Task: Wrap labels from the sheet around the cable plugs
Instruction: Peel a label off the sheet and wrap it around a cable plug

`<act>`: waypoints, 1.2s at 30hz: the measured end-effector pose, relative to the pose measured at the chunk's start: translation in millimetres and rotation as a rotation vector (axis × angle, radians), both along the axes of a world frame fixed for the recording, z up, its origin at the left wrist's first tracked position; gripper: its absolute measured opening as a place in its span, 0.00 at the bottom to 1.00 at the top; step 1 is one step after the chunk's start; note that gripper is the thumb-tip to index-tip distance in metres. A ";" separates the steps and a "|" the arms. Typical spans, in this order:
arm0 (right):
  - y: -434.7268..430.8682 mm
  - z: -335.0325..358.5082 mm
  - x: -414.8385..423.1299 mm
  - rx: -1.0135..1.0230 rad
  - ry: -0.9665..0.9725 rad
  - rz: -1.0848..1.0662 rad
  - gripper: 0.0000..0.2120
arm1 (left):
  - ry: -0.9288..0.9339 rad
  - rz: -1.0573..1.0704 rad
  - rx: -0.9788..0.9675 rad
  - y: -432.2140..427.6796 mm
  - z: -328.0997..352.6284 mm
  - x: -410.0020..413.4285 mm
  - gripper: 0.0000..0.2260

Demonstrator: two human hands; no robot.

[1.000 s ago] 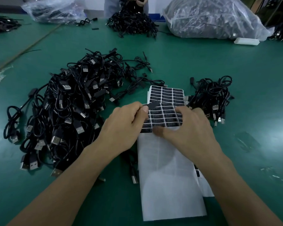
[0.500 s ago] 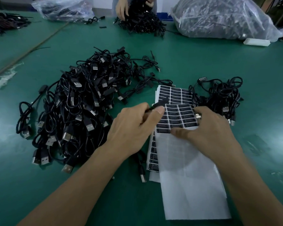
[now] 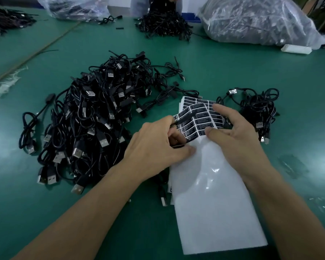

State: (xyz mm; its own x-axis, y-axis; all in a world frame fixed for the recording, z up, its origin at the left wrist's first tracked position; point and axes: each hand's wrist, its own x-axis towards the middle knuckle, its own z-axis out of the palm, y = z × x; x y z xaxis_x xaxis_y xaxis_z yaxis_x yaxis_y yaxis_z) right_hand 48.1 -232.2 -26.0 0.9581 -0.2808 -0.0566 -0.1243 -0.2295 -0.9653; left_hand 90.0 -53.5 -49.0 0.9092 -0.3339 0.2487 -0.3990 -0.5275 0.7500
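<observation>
My left hand point(image 3: 156, 147) has its fingers curled round a thin black cable plug point(image 3: 189, 117), whose tip lies over the black labels. My right hand point(image 3: 236, 136) pinches the label sheet point(image 3: 214, 203), thumb on the front and forefinger behind its top edge. The sheet is tilted and partly lifted; several rows of black labels point(image 3: 203, 121) remain at its far end, and the near part is bare white backing. A second label sheet point(image 3: 190, 100) lies underneath. A large heap of black USB cables point(image 3: 94, 117) lies to the left, a smaller bundle point(image 3: 259, 109) to the right.
The green table point(image 3: 233, 68) carries clear plastic bags of cables at the back right point(image 3: 251, 19) and back left point(image 3: 73, 6). Another person's cable pile point(image 3: 163, 25) sits at the far edge. A white box point(image 3: 296, 48) lies at the back right. One loose USB plug point(image 3: 163, 200) lies by the sheet.
My right hand has lifted and tilted the label sheet, its thumb now on the labels. My left hand has come over the sheet's left edge, still holding the plug.
</observation>
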 end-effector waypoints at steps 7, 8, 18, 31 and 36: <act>1.0 -2.8 2.3 0.007 0.128 -0.039 0.36 | -0.006 0.001 0.053 -0.3 -0.2 0.6 0.21; 2.4 -2.7 1.6 -0.012 0.149 -0.003 0.37 | -0.006 -0.005 0.038 -0.1 -0.4 0.9 0.21; -2.4 -2.9 1.5 0.111 0.051 0.121 0.09 | -0.085 -0.026 -0.084 1.8 -3.1 -0.9 0.25; 1.1 -6.7 1.9 0.094 -0.007 0.138 0.11 | -0.067 -0.024 -0.125 0.4 -5.5 2.2 0.18; 4.3 -5.6 1.0 0.086 -0.013 0.150 0.13 | -0.036 -0.044 -0.144 2.2 -8.5 5.0 0.21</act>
